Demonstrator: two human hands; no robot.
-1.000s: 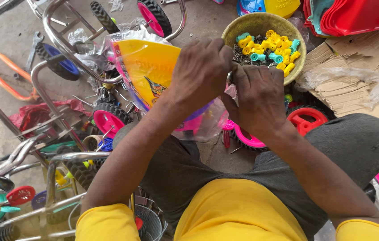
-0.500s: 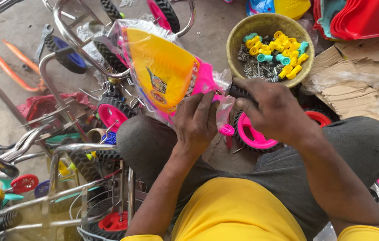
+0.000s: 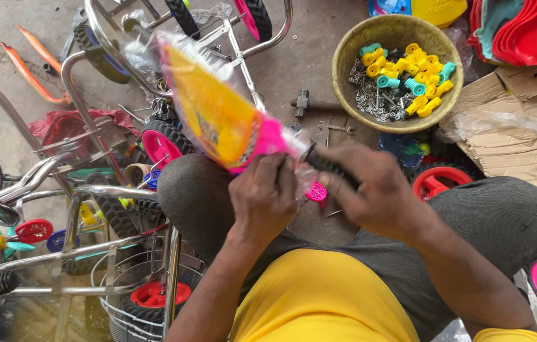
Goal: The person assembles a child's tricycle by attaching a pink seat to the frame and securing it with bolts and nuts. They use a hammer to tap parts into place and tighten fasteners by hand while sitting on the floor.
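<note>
Slips worry me: my left hand (image 3: pixel 265 202) pinches the wrapped seat (image 3: pixel 221 120) at 12 o'clock, my right hand (image 3: pixel 373 190) squeezes the black grip (image 3: pixel 328 168). Slick plastic could slide loose.

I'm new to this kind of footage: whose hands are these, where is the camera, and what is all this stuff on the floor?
The camera sits on a person's head and looks down, so both hands are their own. The left hand grips the pink end of a yellow and pink plastic part wrapped in clear film. The right hand holds a black ribbed grip against that end. On the concrete floor lie a round woven basket of small yellow and teal plastic pieces and metal screws, chrome tricycle frames, pink and red wheels, a small hammer and torn cardboard.
</note>
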